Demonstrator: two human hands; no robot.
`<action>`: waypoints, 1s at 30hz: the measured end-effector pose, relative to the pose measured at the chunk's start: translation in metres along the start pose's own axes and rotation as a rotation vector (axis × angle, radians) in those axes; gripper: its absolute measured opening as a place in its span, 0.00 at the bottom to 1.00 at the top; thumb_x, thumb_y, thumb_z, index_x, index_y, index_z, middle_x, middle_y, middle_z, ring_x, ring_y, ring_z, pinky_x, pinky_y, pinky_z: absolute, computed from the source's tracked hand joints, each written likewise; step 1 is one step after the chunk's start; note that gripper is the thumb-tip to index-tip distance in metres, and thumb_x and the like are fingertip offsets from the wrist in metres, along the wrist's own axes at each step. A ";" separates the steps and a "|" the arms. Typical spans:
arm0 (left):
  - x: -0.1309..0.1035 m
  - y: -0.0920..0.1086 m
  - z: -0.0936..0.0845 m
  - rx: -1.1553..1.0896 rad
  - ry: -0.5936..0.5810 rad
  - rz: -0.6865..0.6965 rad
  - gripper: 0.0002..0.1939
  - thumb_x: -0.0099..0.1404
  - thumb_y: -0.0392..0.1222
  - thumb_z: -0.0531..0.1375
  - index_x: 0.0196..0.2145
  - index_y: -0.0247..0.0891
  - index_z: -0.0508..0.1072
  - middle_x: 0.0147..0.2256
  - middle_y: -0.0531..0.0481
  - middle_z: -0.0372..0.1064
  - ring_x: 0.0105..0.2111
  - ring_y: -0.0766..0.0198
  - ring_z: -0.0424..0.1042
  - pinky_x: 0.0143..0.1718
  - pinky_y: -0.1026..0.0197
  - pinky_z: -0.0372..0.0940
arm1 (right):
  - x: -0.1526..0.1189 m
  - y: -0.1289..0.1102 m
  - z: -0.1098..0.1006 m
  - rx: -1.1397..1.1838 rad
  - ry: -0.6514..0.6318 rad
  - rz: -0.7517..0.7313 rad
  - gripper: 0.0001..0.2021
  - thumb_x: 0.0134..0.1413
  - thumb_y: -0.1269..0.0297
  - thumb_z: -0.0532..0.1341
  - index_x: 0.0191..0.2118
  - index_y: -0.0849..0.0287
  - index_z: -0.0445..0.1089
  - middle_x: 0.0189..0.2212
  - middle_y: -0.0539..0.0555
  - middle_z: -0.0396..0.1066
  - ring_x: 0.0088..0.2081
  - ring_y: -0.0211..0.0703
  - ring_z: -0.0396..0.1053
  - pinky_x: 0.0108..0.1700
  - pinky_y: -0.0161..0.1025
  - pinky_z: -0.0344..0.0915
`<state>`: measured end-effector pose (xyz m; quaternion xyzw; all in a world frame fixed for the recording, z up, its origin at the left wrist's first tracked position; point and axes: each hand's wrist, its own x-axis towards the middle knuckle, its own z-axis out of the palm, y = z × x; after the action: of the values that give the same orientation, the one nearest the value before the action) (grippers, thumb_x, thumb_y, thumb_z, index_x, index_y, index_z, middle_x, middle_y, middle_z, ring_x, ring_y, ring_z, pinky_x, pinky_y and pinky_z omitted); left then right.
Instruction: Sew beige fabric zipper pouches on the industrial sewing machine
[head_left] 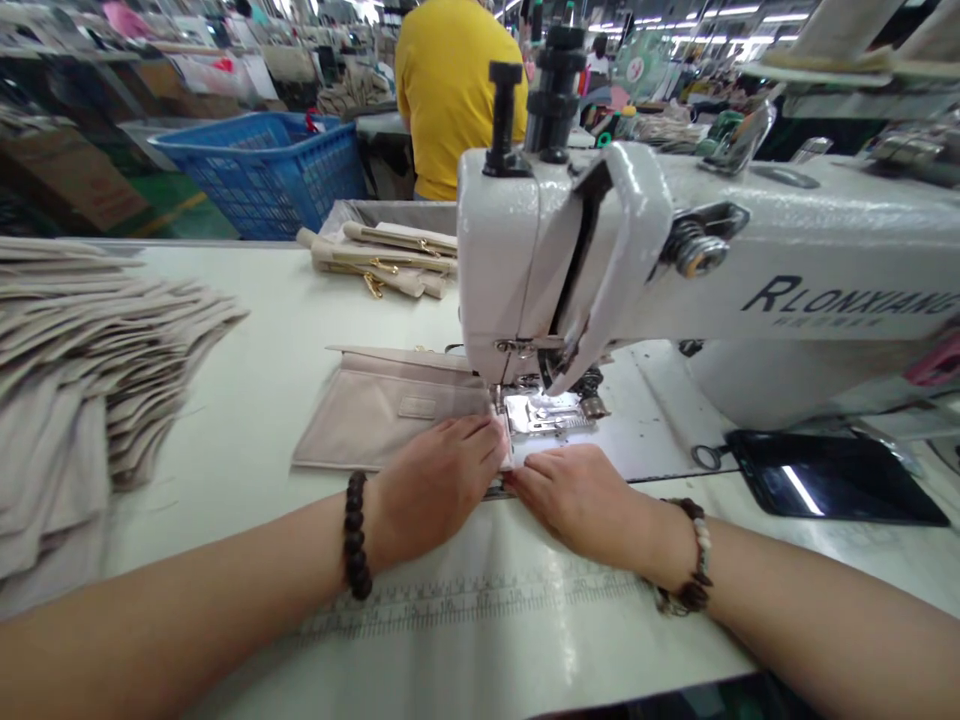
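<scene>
A beige fabric pouch panel (367,410) with a small stitched label (417,407) lies flat, its right edge under the needle area of a white sewing machine (555,260). My left hand (442,480) rests on the panel's lower right part, fingers closed together and pressing its edge beside the presser foot. Close by, my right hand (574,495) pinches the panel's near right corner, just in front of the lit metal needle plate (547,412). The fingertips of both hands nearly meet, partly hiding that corner.
Stacked beige fabric pieces (67,390) cover the left of the table. Rolled beige pieces with gold clasps (382,258) lie behind the panel. A black phone (832,475) and small scissors (706,457) are at right. Beyond stand a blue basket (262,170) and a person in yellow (457,90).
</scene>
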<state>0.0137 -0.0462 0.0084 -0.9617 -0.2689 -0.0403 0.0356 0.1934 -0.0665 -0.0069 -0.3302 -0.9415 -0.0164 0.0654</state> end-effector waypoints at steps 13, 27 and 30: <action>-0.007 -0.011 0.010 -0.104 0.294 0.035 0.10 0.65 0.34 0.48 0.36 0.32 0.69 0.36 0.46 0.68 0.36 0.62 0.66 0.39 0.62 0.64 | -0.005 0.004 -0.009 -0.038 -0.023 -0.013 0.09 0.60 0.66 0.49 0.39 0.61 0.64 0.21 0.48 0.64 0.20 0.34 0.56 0.22 0.38 0.36; -0.006 -0.010 0.010 -0.058 0.256 0.062 0.08 0.63 0.34 0.52 0.35 0.31 0.71 0.35 0.46 0.69 0.35 0.60 0.66 0.37 0.60 0.65 | -0.004 0.016 -0.017 -0.012 0.132 -0.094 0.17 0.61 0.63 0.46 0.28 0.63 0.68 0.18 0.49 0.63 0.20 0.33 0.56 0.23 0.37 0.44; -0.005 -0.009 0.008 -0.057 0.295 0.051 0.09 0.63 0.35 0.52 0.34 0.32 0.72 0.34 0.47 0.70 0.33 0.61 0.67 0.34 0.61 0.65 | -0.004 0.015 -0.016 -0.018 0.116 -0.114 0.16 0.61 0.63 0.46 0.31 0.63 0.69 0.19 0.48 0.63 0.21 0.33 0.57 0.24 0.36 0.45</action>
<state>0.0053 -0.0397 0.0001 -0.9525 -0.2349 -0.1879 0.0482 0.2074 -0.0579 0.0081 -0.2750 -0.9533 -0.0478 0.1157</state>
